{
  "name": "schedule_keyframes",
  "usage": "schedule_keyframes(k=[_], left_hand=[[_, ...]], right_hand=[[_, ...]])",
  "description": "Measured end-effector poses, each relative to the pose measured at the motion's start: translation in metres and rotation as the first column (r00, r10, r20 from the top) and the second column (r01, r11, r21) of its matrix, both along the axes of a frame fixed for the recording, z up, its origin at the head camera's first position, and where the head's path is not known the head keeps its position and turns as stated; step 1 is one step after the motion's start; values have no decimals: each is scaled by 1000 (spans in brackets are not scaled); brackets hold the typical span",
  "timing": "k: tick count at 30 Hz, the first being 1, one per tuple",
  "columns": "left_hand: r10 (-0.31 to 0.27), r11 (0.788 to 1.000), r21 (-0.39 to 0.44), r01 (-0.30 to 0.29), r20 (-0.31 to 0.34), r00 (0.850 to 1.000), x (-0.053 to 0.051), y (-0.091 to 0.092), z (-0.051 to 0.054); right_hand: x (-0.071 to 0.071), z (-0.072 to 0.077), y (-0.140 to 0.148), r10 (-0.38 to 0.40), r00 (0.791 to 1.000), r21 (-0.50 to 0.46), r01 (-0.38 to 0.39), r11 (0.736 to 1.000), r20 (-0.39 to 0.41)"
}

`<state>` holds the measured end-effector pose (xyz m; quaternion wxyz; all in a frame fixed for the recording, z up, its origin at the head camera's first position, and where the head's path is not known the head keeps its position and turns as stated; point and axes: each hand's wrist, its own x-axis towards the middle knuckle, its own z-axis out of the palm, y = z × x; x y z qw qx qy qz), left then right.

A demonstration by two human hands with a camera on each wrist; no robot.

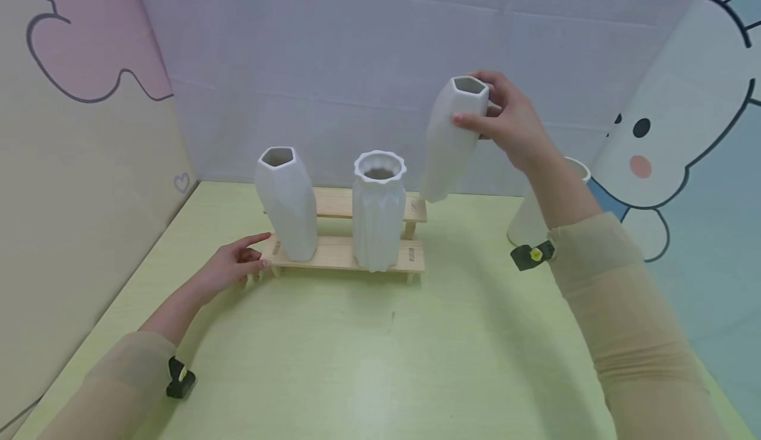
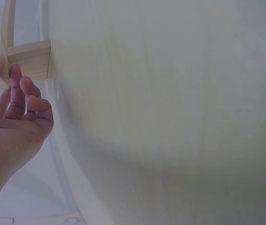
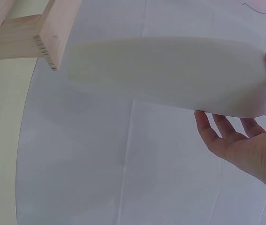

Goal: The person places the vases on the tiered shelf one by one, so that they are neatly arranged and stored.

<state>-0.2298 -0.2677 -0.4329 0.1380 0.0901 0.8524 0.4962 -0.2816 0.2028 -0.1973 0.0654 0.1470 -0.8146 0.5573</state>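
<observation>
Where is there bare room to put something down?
Widest: the table, in front of the wooden stand and between the left sleeve and right sleeve. Another patch lies between the stand and the white container at right. Crowded: the stand's left end, with the left hand close to the leftmost vase.

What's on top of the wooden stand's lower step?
The lower step carries an angular vase at left and a scallop-rimmed vase toward the right. Whatever lies directly beneath both is covered.
</observation>
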Motion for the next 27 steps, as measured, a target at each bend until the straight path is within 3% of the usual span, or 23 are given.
schedule_keyframes(k=[11, 18, 27], left_hand=[[9, 1000, 4, -9, 11, 1000, -2, -1, -2], [8, 1000, 0, -8, 13, 1000, -1, -1, -1], [15, 1000, -9, -15, 5, 1000, 0, 0, 0]], right_hand=[[-4, 16, -25, 50, 999, -22, -50, 999, -5], [-7, 17, -41, 86, 996, -60, -86, 994, -7], [-15, 19, -65, 114, 993, -42, -114, 993, -1]])
